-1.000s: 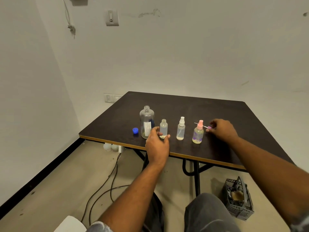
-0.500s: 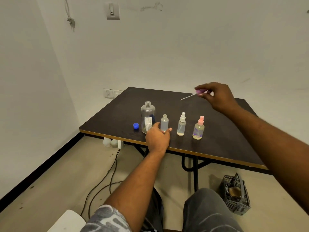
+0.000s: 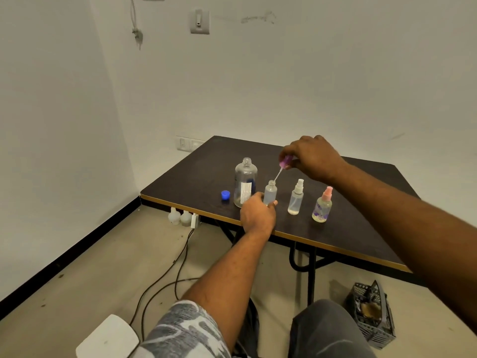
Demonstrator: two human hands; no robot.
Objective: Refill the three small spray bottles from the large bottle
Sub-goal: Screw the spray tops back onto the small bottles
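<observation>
A large clear bottle [image 3: 245, 181] stands uncapped near the front edge of the dark table [image 3: 361, 228]; its blue cap [image 3: 225, 195] lies to its left. Right of it is a small open bottle [image 3: 270, 191], its base gripped by my left hand [image 3: 258, 213]. My right hand [image 3: 313, 157] holds a purple spray head [image 3: 286, 162] just above that bottle, with the dip tube's tip at the bottle's mouth. Further right stand a white-topped spray bottle [image 3: 296, 197] and a pink-topped spray bottle [image 3: 322, 204], both closed.
Cables run over the floor under the table's left side, near two white bottles [image 3: 179, 217] by the wall. A grey plastic basket [image 3: 371, 313] sits on the floor at the right. A white stool corner [image 3: 108, 337] is at the lower left.
My right hand picked up the purple spray head from beside the pink-topped bottle, lifted it high, then brought it left and down over the open small bottle. My left hand stayed on that bottle.
</observation>
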